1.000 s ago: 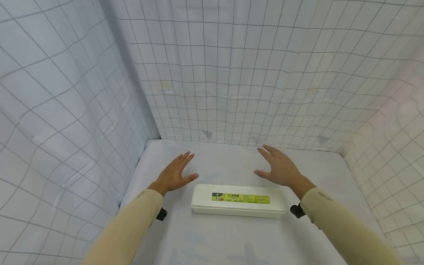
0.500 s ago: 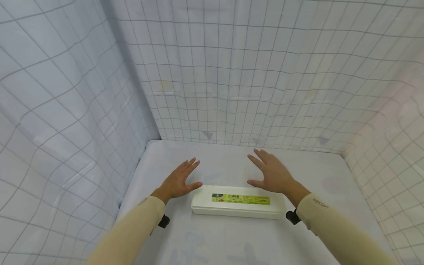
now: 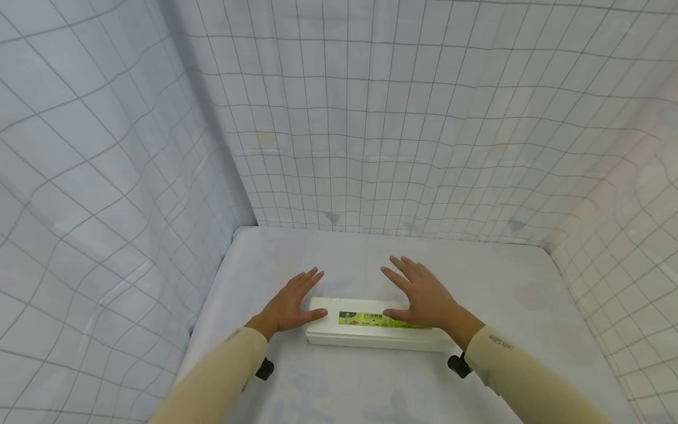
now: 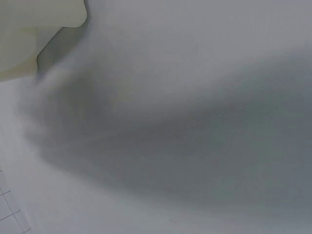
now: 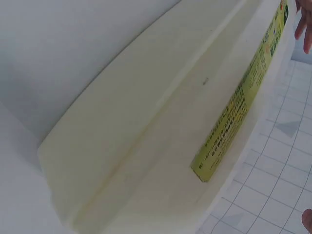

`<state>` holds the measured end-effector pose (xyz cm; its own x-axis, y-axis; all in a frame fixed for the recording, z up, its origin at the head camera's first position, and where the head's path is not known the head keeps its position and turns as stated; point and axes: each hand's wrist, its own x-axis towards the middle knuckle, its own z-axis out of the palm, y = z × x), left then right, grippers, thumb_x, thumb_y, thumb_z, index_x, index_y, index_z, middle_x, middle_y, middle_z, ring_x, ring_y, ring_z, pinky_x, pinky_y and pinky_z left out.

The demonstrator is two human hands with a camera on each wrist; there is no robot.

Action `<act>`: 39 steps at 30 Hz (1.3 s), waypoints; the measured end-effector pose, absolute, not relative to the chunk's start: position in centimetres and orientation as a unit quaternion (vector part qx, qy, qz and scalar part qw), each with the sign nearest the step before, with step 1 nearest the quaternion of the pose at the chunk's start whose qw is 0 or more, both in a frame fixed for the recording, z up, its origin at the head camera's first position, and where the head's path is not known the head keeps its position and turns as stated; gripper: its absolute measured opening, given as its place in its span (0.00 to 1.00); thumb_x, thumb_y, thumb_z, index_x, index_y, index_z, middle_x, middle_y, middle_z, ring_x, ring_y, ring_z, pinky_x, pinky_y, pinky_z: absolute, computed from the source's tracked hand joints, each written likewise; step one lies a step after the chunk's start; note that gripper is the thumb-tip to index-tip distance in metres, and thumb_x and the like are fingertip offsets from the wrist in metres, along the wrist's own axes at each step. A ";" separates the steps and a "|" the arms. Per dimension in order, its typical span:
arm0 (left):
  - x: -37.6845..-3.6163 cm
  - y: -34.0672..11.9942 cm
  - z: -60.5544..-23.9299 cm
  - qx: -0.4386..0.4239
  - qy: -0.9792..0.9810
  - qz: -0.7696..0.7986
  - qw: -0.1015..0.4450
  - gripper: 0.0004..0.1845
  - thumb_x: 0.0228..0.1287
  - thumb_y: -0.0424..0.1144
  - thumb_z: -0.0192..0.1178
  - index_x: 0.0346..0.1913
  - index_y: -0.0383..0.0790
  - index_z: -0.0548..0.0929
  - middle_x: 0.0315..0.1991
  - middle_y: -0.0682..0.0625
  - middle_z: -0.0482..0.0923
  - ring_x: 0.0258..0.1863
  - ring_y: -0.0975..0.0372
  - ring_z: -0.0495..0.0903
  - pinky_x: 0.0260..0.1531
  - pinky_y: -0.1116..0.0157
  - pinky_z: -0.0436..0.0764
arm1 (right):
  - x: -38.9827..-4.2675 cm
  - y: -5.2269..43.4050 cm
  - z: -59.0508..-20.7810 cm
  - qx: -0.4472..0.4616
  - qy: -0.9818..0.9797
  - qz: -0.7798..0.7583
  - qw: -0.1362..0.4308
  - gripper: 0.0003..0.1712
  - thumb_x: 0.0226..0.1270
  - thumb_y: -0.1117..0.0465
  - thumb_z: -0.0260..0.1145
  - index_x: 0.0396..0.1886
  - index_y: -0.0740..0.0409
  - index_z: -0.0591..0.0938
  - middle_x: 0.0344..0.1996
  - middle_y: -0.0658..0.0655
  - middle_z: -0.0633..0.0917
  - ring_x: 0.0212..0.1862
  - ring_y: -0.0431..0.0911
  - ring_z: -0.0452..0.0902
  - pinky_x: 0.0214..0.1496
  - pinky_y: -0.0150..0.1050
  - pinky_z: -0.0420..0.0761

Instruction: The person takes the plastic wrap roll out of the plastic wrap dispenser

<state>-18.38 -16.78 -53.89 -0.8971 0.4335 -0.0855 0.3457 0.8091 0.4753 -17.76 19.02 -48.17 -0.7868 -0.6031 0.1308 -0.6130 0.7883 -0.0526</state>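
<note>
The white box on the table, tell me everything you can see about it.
The white box is long, flat and shallow, seemingly plastic, with a closed lid and a yellow-green printed label along its top. It lies flat, lengthwise across the table. The left hand is at its left end, the right hand over its middle; contact is unclear.

- We can't read the print on the box [image 3: 371,333]'s label [image 3: 371,318] from the head view; it is too small.
- Our right hand [image 3: 421,294] covers part of that label, and whether the palm touches the lid we can't tell.
- Left thumb over the box's left end; contact unclear.
- The left wrist view is mostly blurred grey, with only a pale corner of the box [image 4: 34,29] cut off at the top left.
- The right wrist view crops the box [image 5: 146,146] at both ends, and only fingertips [image 5: 304,29] peek in at the right edge.
</note>
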 end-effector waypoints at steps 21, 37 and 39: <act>-16.5 -16.1 -56.9 0.147 0.923 0.327 0.139 0.65 0.45 0.71 0.74 0.83 0.56 0.50 0.82 0.49 0.55 0.80 0.48 0.57 0.77 0.39 0.64 | -16.3 17.9 -51.3 0.328 -0.941 0.080 0.022 0.55 0.60 0.27 0.67 0.82 0.44 0.60 0.81 0.56 0.61 0.80 0.58 0.59 0.80 0.58 0.66; -14.9 -16.6 -59.2 0.122 0.920 0.350 0.127 0.76 0.33 0.66 0.83 0.84 0.57 0.43 0.79 0.45 0.62 0.77 0.46 0.64 0.74 0.39 0.68 | -15.8 17.3 -52.7 0.314 -0.945 0.094 -0.008 0.59 0.56 0.25 0.69 0.82 0.41 0.59 0.82 0.54 0.59 0.80 0.58 0.57 0.80 0.61 0.65; -14.8 -16.7 -59.7 0.121 0.920 0.352 0.123 0.78 0.32 0.66 0.83 0.84 0.54 0.43 0.79 0.43 0.62 0.77 0.44 0.64 0.74 0.39 0.68 | -15.8 17.1 -52.9 0.314 -0.945 0.095 -0.011 0.60 0.55 0.25 0.70 0.82 0.41 0.59 0.82 0.54 0.59 0.80 0.58 0.58 0.80 0.62 0.65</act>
<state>-14.79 -16.69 -59.69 -0.9405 0.3089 -0.1416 0.1352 0.7226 0.6780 -15.78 17.11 -52.92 -0.8025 -0.5954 0.0388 -0.5912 0.7846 -0.1868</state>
